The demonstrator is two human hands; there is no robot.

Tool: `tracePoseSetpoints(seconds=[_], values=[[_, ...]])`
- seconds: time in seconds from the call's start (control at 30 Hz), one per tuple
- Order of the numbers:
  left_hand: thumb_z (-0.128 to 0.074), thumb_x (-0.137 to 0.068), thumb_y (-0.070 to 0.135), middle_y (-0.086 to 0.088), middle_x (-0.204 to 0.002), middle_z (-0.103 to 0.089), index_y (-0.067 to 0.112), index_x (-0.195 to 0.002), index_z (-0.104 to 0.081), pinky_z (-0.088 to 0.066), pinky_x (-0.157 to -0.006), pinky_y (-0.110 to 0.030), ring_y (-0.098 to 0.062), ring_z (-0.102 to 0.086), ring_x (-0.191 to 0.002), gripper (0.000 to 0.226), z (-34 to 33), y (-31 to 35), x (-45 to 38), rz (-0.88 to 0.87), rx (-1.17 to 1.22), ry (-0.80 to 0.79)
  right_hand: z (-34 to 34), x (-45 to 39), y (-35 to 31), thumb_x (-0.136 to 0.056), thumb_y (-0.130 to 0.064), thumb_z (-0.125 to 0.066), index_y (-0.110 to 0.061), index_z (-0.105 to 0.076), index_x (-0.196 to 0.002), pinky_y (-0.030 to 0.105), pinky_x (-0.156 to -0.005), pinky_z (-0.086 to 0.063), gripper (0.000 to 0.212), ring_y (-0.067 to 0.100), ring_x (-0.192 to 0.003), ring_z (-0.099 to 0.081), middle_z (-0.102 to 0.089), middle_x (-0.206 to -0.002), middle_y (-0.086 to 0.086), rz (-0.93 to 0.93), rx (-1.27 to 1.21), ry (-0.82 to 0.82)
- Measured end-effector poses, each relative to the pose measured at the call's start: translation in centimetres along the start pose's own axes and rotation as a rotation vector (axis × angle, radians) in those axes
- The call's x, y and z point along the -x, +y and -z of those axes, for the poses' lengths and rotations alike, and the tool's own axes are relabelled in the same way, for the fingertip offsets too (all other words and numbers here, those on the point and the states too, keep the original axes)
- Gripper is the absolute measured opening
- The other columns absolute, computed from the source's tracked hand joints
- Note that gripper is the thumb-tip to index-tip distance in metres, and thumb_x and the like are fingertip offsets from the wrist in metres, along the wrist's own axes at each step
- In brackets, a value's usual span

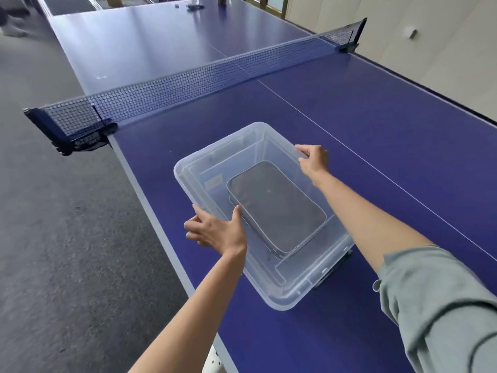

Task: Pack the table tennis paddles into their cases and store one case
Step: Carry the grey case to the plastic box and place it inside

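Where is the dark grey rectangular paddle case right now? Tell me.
In the head view, the dark grey rectangular paddle case lies flat inside the clear plastic storage bin on the blue table, between the left hand and right hand gripping the bin's rim.

No text can be read. The net clamp [80, 142], far to the left beyond the left hand [217, 232], carries pale lettering too blurred to make out. A pale label [213, 181] on the clear storage box [242, 146], ahead of that hand, is illegible too.
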State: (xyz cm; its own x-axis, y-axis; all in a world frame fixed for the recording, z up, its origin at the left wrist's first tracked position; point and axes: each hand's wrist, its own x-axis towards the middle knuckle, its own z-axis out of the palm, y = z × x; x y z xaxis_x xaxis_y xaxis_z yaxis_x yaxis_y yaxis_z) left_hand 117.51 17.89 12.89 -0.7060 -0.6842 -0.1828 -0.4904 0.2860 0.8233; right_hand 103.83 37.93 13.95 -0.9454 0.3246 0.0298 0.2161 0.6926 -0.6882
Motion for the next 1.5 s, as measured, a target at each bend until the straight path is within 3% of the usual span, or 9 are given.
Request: tracePoseSetpoints(seconds=[0.17, 0.6, 0.73, 0.9, 1.03, 1.17, 1.23, 1.33, 1.5], values=[[-0.081, -0.068, 0.039, -0.017, -0.123, -0.032, 0.008, -0.144, -0.028, -0.033, -0.091, -0.040, -0.033, -0.030, -0.109, 0.098, -0.9, 0.3, 0.0, -0.028, -0.002, -0.016, -0.2, -0.1, 0.6, -0.090, 0.006, -0.045, -0.006, -0.054, -0.130, 0.028, -0.107, -0.036, 0.043, 0.028, -0.127, -0.049, -0.056, -0.134, 0.015, 0.009, 0.118, 0.056], [-0.076, -0.073, 0.041, -0.015, -0.128, -0.031, 0.012, -0.148, -0.021, -0.036, -0.093, -0.040, -0.034, -0.031, -0.111, 0.098, -1.9, 0.5, 0.3, 0.001, -0.051, -0.023, 0.0, 0.1, 1.5, -0.092, 0.004, -0.043, -0.008, -0.052, -0.133, 0.032, -0.107, -0.037, 0.044, 0.031, -0.127, -0.048, -0.056, -0.134, 0.015, 0.029, 0.151, 0.055], [-0.072, -0.078, 0.038, -0.018, -0.138, -0.025, 0.005, -0.148, -0.014, -0.035, -0.096, -0.036, -0.034, -0.028, -0.117, 0.097, -1.9, 0.2, 0.2, -0.014, -0.021, -0.070, 0.1, -0.2, 1.6, -0.094, 0.002, -0.043, -0.013, -0.050, -0.135, 0.034, -0.105, -0.039, 0.044, 0.031, -0.128, -0.046, -0.054, -0.136, 0.015, 0.032, 0.175, 0.006], [-0.069, -0.082, 0.035, -0.018, -0.140, -0.022, 0.000, -0.148, -0.009, -0.039, -0.084, -0.034, -0.033, -0.029, -0.119, 0.096, -1.9, 0.3, -0.1, -0.053, -0.028, -0.076, -0.3, -0.6, 1.6, -0.096, 0.001, -0.037, -0.015, -0.043, -0.140, 0.038, -0.099, -0.044, 0.047, 0.034, -0.124, -0.049, -0.055, -0.134, 0.016, 0.065, 0.250, -0.040], [-0.069, -0.083, 0.033, -0.020, -0.147, -0.018, -0.002, -0.147, -0.005, -0.038, -0.103, -0.040, -0.033, -0.027, -0.130, 0.097, -2.1, 0.3, -1.3, -0.079, -0.052, -0.113, -1.2, -0.5, 1.5, -0.092, 0.007, -0.036, -0.017, -0.040, -0.141, 0.040, -0.094, -0.047, 0.055, 0.035, -0.122, -0.051, -0.055, -0.135, 0.014, 0.042, 0.267, -0.027], [-0.067, -0.084, 0.033, -0.020, -0.149, -0.018, -0.002, -0.147, -0.003, -0.038, -0.102, -0.038, -0.032, -0.026, -0.133, 0.096, -2.1, 0.2, -0.9, -0.095, -0.073, -0.118, -1.4, -0.5, 2.0, -0.091, 0.009, -0.035, -0.016, -0.039, -0.142, 0.040, -0.093, -0.048, 0.057, 0.033, -0.123, -0.050, -0.051, -0.140, 0.006, 0.085, 0.272, -0.022], [-0.062, -0.087, 0.032, -0.022, -0.152, -0.012, -0.004, -0.147, -0.006, -0.026, -0.112, -0.042, -0.036, -0.017, -0.140, 0.090, -2.2, 0.2, -0.7, -0.164, -0.135, -0.110, -1.5, -0.3, 2.3, -0.090, 0.009, -0.033, -0.017, -0.036, -0.143, 0.040, -0.095, -0.044, 0.059, 0.030, -0.127, -0.047, -0.045, -0.145, 0.003, 0.108, 0.289, -0.021], [-0.044, -0.095, 0.030, -0.017, -0.157, 0.012, 0.008, -0.149, -0.013, 0.001, -0.118, -0.053, -0.035, 0.014, -0.144, 0.065, -2.7, 0.4, -0.4, -0.344, -0.411, -0.101, -1.8, 0.4, 2.7, -0.090, 0.004, -0.032, -0.014, -0.027, -0.147, 0.041, -0.105, -0.033, 0.060, 0.028, -0.133, -0.038, -0.033, -0.152, 0.006, 0.190, 0.388, -0.020], [-0.022, -0.100, 0.028, -0.010, -0.159, 0.006, 0.010, -0.150, -0.009, 0.009, -0.116, -0.054, -0.034, 0.020, -0.144, 0.055, -3.3, 0.0, -0.6, -0.428, -0.605, -0.138, -2.5, 1.7, 2.7, -0.101, -0.024, -0.026, -0.009, -0.018, -0.148, 0.039, -0.118, -0.013, 0.050, 0.023, -0.145, -0.017, -0.016, -0.158, 0.009, 0.232, 0.483, -0.028]])
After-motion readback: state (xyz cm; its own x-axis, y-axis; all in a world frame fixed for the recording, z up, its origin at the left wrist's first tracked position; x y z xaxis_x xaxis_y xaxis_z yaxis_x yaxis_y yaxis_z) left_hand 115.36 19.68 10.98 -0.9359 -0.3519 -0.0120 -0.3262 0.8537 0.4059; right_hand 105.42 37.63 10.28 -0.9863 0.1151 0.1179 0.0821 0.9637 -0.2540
